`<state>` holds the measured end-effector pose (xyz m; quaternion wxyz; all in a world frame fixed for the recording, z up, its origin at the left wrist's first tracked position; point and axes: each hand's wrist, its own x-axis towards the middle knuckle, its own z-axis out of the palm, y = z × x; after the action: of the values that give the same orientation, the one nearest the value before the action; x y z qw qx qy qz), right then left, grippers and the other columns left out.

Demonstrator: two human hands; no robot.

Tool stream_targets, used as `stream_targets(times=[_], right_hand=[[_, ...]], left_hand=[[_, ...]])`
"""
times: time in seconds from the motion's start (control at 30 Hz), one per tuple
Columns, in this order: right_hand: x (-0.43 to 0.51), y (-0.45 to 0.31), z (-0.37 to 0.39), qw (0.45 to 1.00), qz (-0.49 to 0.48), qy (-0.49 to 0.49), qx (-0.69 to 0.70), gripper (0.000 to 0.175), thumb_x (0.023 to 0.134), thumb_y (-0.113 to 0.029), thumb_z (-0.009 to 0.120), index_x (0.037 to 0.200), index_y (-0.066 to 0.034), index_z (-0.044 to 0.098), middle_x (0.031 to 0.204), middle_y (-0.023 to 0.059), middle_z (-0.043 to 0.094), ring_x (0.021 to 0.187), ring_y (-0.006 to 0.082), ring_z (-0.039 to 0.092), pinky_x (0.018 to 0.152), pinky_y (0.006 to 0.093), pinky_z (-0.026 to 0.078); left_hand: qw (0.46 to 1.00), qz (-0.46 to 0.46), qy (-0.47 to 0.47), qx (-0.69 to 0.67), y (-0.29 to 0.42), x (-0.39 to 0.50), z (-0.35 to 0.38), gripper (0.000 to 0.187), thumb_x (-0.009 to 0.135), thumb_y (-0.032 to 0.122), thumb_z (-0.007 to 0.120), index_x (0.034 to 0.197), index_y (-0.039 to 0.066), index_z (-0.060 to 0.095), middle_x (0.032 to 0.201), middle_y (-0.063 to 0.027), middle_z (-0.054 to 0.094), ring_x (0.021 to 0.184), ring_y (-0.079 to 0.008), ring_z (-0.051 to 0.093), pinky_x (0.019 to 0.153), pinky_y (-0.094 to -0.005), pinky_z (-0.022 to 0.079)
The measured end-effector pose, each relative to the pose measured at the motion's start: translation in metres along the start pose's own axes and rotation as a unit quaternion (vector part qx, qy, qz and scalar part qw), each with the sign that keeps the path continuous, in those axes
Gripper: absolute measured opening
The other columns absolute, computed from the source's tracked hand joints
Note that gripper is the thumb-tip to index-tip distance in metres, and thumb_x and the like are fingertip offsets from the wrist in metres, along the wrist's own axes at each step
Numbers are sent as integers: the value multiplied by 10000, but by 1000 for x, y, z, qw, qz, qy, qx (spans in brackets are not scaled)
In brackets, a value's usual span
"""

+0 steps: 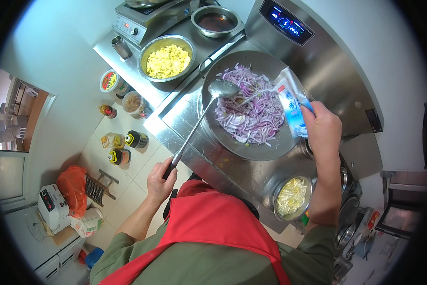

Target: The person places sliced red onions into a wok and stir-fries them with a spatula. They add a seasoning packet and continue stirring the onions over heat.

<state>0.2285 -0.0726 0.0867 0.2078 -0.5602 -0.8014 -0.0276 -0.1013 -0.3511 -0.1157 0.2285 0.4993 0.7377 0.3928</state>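
A large wok holds sliced red onion. My left hand is closed round the dark handle of a metal ladle, whose bowl rests over the onion at the wok's left side. With my right hand I grip a white and blue plastic packet that bears writing; it is tilted over the wok's right edge. Whether anything pours from it I cannot tell.
Left of the wok stand a steel bowl of scrambled egg, a steel cup and a bowl of dark liquid. Pale shredded vegetable fills a bowl at the counter's near right. Sauce bottles stand lower left.
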Motion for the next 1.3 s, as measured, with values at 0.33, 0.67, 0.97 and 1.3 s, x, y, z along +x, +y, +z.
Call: stream_targets(times=[0.33, 0.67, 0.97, 1.3], right_hand=[[-84, 33, 38, 870, 254, 363, 215, 219, 1014, -158, 724, 1070, 53, 714, 963, 87, 761, 804, 109, 657, 727, 309, 557], [-190, 43, 47, 767, 250, 477, 349, 250, 944, -120, 765, 1140, 23, 701, 1057, 99, 750, 905, 179, 692, 819, 335, 562], [-316, 18, 36, 860, 174, 256, 407, 269, 895, -156, 829, 1116, -36, 732, 1004, 131, 759, 891, 293, 755, 754, 351, 587], [-423, 117, -28, 709, 380, 255, 537, 142, 995, -110, 730, 1110, -27, 721, 974, 41, 757, 864, 78, 685, 782, 273, 586]], left_hand=[[998, 40, -11, 55, 0, 24, 51, 410, 911, 177, 738, 1309, 88, 693, 909, -144, 663, 818, -317, 672, 740, -416, 541], [953, 146, -126, 233, 55, 46, 80, 617, 920, 268, 763, 1465, 71, 550, 1472, -320, 473, 1318, -487, 513, 1060, -526, 462], [724, -13, -567, -393, 192, 35, 154, 446, 969, 124, 756, 1375, -7, 625, 1288, -117, 705, 1199, -237, 662, 1077, -390, 493], [771, 201, -600, -72, 208, -62, 246, 476, 968, 150, 758, 1415, 53, 625, 1333, -166, 669, 1145, -268, 682, 999, -388, 534]])
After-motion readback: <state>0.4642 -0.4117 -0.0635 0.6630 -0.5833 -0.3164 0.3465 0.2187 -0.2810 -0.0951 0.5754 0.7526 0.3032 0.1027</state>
